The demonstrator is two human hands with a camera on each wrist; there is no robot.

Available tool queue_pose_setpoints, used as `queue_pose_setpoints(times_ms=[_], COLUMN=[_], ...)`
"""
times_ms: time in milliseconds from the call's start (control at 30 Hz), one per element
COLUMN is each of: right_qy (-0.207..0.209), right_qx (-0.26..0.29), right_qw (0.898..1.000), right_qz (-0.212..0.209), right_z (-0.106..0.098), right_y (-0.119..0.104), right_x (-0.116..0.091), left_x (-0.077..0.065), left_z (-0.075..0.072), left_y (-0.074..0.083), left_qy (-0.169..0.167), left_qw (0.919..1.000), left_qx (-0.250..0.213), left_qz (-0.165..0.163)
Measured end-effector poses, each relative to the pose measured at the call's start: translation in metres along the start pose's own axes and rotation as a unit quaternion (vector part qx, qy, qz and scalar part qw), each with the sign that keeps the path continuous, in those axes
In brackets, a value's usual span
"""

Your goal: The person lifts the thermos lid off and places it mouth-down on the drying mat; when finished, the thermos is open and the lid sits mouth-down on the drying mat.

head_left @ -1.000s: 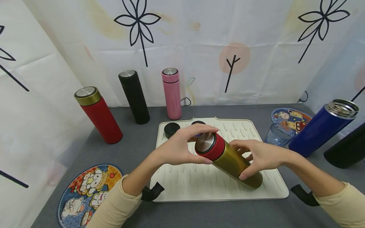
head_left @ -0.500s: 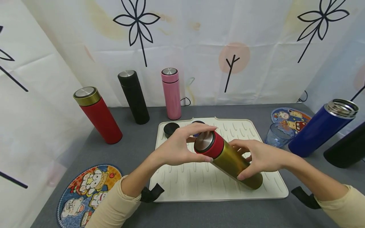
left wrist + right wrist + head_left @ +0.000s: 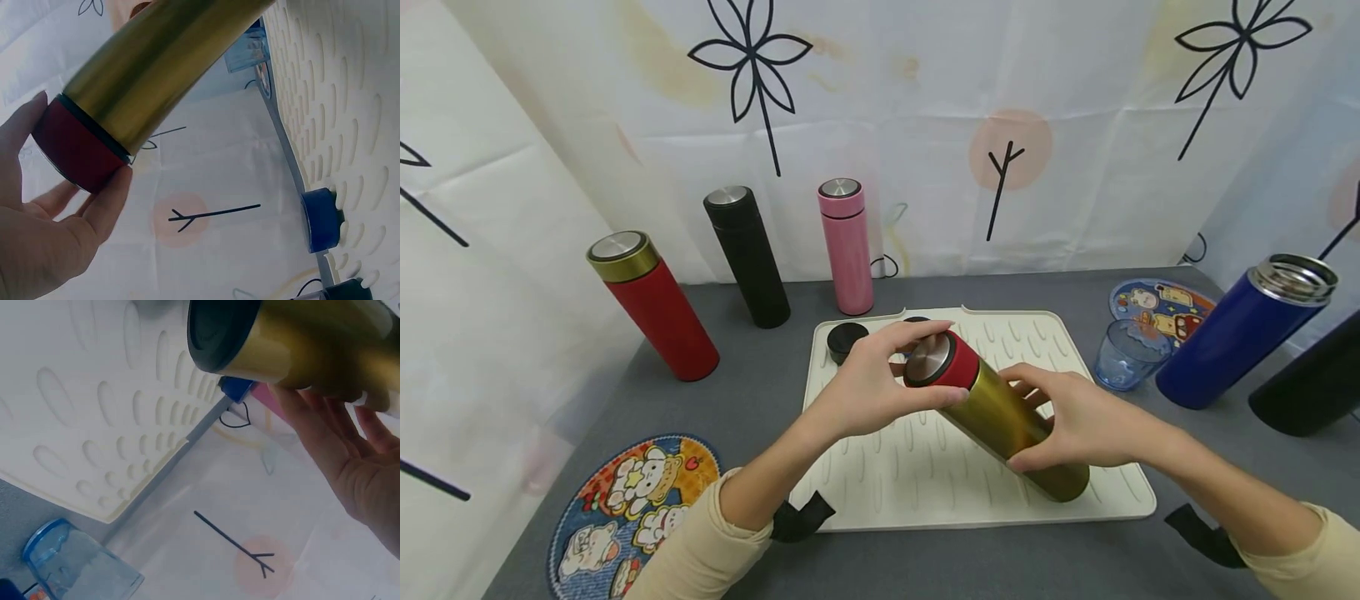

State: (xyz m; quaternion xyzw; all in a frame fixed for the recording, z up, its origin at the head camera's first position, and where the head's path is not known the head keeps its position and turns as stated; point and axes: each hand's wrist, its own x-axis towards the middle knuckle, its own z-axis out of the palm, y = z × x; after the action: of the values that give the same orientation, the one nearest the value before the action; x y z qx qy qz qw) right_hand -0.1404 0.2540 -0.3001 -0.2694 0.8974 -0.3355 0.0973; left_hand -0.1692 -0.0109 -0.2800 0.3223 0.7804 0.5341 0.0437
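Observation:
A gold thermos bottle (image 3: 1011,425) with a red lid (image 3: 958,364) is held tilted above the cream drying mat (image 3: 910,483), its lid end up and to the left. My left hand (image 3: 880,379) grips the red lid between thumb and fingers; the left wrist view shows the lid (image 3: 78,144) pinched at its sides. My right hand (image 3: 1075,417) holds the gold body lower down, thumb on the near side. In the right wrist view the dark base of the bottle (image 3: 219,331) shows, with fingers (image 3: 325,425) behind the body.
On the mat lie a black lid (image 3: 846,342) and a blue lid (image 3: 320,220). Behind stand red (image 3: 662,317), black (image 3: 748,258) and pink (image 3: 847,250) thermoses. Rightward are a glass cup (image 3: 1127,358), an uncapped blue thermos (image 3: 1232,342) and a dark bottle (image 3: 1307,383). A round placemat (image 3: 632,517) lies left.
The lid end of the bottle has risen slightly and shifted left. My left thumb now reaches past the lid's lower edge toward the gold body. Both hands keep their hold.

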Motion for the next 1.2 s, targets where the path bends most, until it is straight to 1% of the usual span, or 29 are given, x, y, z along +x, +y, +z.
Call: queue_pose_setpoints(times_ms=[67,133,200,233,367,467,533,667,800,867,933,1067,1200], right_qy=[0.013,0.019,0.020,0.020,0.010,-0.010,-0.027,-0.061,-0.098,-0.106,-0.101,-0.077,-0.040], right_qx=[-0.013,-0.017,-0.016,-0.016,-0.004,0.017,0.031,0.053,0.072,0.075,0.071,0.054,0.018], right_qw=[1.000,1.000,1.000,1.000,1.000,1.000,0.999,0.996,0.992,0.991,0.992,0.996,0.999], right_qz=[0.005,0.012,0.015,0.013,0.002,-0.008,-0.015,-0.022,-0.026,-0.028,-0.025,-0.012,-0.014], right_z=[0.001,0.003,0.003,0.003,0.000,-0.002,-0.003,-0.005,-0.006,-0.007,-0.007,-0.006,-0.004], right_y=[-0.002,-0.003,-0.004,-0.003,-0.001,0.001,0.001,0.001,0.001,0.001,0.001,-0.001,-0.001], right_x=[-0.001,-0.001,-0.002,-0.003,-0.006,-0.008,-0.009,-0.011,-0.013,-0.014,-0.014,-0.015,-0.015], left_x=[0.000,0.001,0.001,0.001,0.003,0.004,0.006,0.008,0.010,0.010,0.009,0.008,0.008], left_z=[-0.001,-0.003,-0.007,-0.009,-0.018,-0.021,-0.022,-0.023,-0.023,-0.023,-0.022,-0.020,-0.018], left_y=[0.001,0.001,0.001,0.000,-0.006,-0.012,-0.014,-0.013,-0.010,-0.008,-0.007,-0.006,-0.005], left_qy=[-0.003,-0.016,-0.036,-0.048,-0.096,-0.124,-0.139,-0.170,-0.203,-0.207,-0.200,-0.168,-0.134], left_qw=[0.9999,0.9995,0.9989,0.9985,0.9940,0.9864,0.9815,0.9732,0.9646,0.9631,0.9650,0.9745,0.9849], left_qx=[-0.002,-0.004,-0.006,-0.008,-0.051,-0.085,-0.093,-0.067,-0.033,-0.023,-0.016,0.001,0.017], left_qz=[-0.017,-0.027,-0.030,-0.026,0.016,0.065,0.093,0.140,0.164,0.170,0.169,0.149,0.108])
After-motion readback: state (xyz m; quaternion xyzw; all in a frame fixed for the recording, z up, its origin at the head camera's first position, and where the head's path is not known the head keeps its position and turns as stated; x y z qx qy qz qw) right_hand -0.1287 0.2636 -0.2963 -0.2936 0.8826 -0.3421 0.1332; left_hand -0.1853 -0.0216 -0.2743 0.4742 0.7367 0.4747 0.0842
